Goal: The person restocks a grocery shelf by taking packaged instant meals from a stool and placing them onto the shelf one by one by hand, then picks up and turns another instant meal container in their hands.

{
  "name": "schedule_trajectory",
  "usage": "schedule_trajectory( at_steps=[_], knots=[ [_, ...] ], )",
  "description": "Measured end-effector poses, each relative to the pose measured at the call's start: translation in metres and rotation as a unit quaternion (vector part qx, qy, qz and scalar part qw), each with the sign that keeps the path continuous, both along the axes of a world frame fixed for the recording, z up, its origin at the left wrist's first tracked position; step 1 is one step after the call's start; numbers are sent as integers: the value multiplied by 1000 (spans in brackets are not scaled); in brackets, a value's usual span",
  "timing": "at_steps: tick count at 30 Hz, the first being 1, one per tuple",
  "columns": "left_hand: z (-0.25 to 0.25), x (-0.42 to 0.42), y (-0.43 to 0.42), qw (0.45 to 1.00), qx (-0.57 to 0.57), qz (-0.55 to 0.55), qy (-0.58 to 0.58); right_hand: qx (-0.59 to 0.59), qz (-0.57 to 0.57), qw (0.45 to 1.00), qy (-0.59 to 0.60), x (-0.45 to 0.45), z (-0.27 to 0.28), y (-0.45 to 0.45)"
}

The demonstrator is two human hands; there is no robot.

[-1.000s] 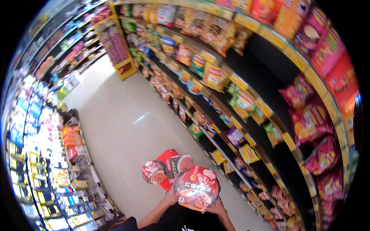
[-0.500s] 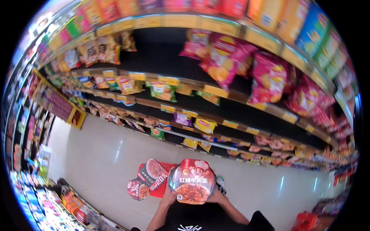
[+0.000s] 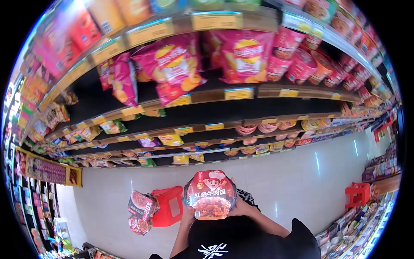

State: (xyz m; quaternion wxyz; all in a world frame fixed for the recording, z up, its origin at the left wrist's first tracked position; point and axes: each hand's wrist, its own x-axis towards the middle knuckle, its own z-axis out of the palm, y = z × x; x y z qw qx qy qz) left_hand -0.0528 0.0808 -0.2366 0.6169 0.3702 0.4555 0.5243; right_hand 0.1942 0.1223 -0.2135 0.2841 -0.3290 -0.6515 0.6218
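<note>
A self-heating-style rice bowl [image 3: 210, 195] with a red lid, a cartoon chef and a picture of braised beef rice is held in front of my chest. My left hand [image 3: 188, 213] grips its left side and my right hand [image 3: 241, 207] its right side, with most of the fingers hidden behind the bowl. Lower left, a dark and red package [image 3: 141, 204] marked 20% overlaps a similar food bowl [image 3: 140, 224]. Both are beside a red plastic stool [image 3: 167, 206]; what they rest on is hidden.
Ahead, a long curved shelf [image 3: 240, 93] carries pink chip bags [image 3: 246, 56] and pink tubs [image 3: 300, 67]. Pale tiled floor [image 3: 289, 181] lies below. Another red stool [image 3: 358, 194] stands right, beside low stocked shelving [image 3: 351, 228]. A yellow-framed display [image 3: 47, 168] is at left.
My view has turned to the right, so the shelves and red stool have shifted left in view. Both hands still hold the rice bowl at chest height.
</note>
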Motion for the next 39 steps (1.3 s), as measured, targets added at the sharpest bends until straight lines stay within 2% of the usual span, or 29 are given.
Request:
schedule_trajectory(
  at_steps=[2, 4, 6, 7, 10, 11, 14, 16, 20, 22, 24, 25, 26, 28, 31, 33, 34, 36, 38, 39],
  knots=[
    [4, 23, 10, 999, 14, -38, -3, -17, -45, 998, 35, 25, -6, -4],
    [12, 50, 18, 998, 49, -20, 28, 26, -86, 995, 42, 45, -6, -8],
    [38, 87, 38, 996, 92, 4, 22, 62, -155, 980, 109, 59, 2, -4],
    [26, 95, 47, 996, 85, -3, 17, 46, -168, 977, 124, 65, -4, -3],
    [-21, 93, 23, 1000, 8, -14, 18, 68, -83, 994, -22, 95, -26, 1],
    [-7, 98, 28, 999, 23, -38, 17, 84, -101, 991, -19, 98, -16, 2],
    [-44, 80, 29, 995, -57, -58, -55, 84, -150, 985, -8, 103, -10, -3],
    [-49, 80, 29, 995, -34, -89, -11, 103, -155, 982, -40, 106, -19, -5],
    [-22, 88, 47, 993, 7, -119, 5, 103, -199, 974, -45, 102, -20, -12],
    [-12, 86, 52, 992, -17, -128, -13, 89, -208, 974, -29, 95, -23, -17],
    [-23, 67, 53, 991, -25, -125, 47, 126, -192, 968, -96, 87, -16, -18],
    [-17, 62, 50, 989, -62, -136, 6, 100, -215, 971, -21, 81, -8, -19],
    [-16, 56, 49, 987, -62, -148, 8, 137, -202, 967, -67, 78, -4, -19],
    [-17, 43, 56, 983, -53, -174, 12, 25, -235, 971, 34, 65, -1, -24],
    [-21, 35, 57, 985, -52, -163, -15, 91, -256, 961, -42, 52, 1, -28],
    [-21, 27, 60, 980, -99, -170, 3, 71, -270, 960, -4, 40, -3, -32],
    [-23, 29, 60, 982, -59, -173, -46, 65, -283, 957, 12, 37, -5, -30],
    [-19, 29, 60, 982, -63, -166, -65, 60, -286, 956, -20, 32, 1, -31],
    [-10, 24, 63, 956, -101, -242, -129, 32, -280, 958, -45, 27, 9, -34],
    [-15, 17, 63, 957, -116, -239, -120, 39, -288, 957, -16, 23, 0, -34]
  ],
)
